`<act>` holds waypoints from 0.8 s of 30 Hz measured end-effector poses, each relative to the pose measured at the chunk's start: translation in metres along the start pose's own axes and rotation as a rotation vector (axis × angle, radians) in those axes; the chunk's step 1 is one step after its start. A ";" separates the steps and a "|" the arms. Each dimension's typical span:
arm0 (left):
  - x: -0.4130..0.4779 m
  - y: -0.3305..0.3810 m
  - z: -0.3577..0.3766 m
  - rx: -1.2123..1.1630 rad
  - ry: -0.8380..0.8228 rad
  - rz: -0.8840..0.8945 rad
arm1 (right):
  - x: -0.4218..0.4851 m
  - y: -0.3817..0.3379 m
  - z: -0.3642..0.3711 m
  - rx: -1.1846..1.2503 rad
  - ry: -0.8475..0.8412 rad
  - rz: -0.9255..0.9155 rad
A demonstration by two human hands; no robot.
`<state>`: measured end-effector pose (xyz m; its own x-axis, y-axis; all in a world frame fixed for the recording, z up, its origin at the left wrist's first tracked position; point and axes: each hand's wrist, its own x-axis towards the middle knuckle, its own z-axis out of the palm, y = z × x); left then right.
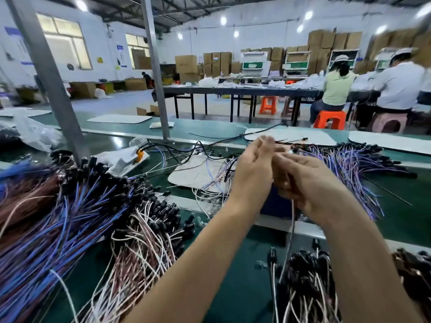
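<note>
At a cable-assembly bench, we hold a single pale wire up between both hands, above the green bench top and just over a heap of black-capped leads. Our right hand has its fingers curled round the wire's upper part, and the rest hangs straight down from under the palm toward that heap. Our left hand stands beside it with fingers raised. Motion blur keeps us from telling whether its fingertips pinch the wire's end or merely hover at it. We judge the wire light, limp and thin (it droops under its own weight) and easy to kink, so it is best taken near the end, close to any fitting. Whatever sits at the tip is hidden behind our fingers. Bundles of blue wires crowd the left, and their near ends run out of frame.
</note>
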<state>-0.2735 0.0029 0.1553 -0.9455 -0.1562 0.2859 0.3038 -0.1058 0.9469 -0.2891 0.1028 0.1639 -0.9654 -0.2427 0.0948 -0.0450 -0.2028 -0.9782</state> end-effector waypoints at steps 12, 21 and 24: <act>0.036 -0.016 -0.015 -0.319 0.218 -0.043 | 0.006 0.015 -0.044 -0.590 -0.105 0.154; 0.053 -0.035 -0.041 -0.180 0.400 -0.097 | 0.016 0.025 -0.061 -0.306 0.153 0.179; 0.057 -0.043 -0.052 0.012 0.385 -0.149 | 0.018 0.025 -0.061 -0.091 0.166 0.156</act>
<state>-0.3340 -0.0527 0.1229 -0.8654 -0.4960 0.0714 0.1630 -0.1438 0.9761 -0.3237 0.1512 0.1297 -0.9911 -0.1033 -0.0836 0.0927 -0.0868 -0.9919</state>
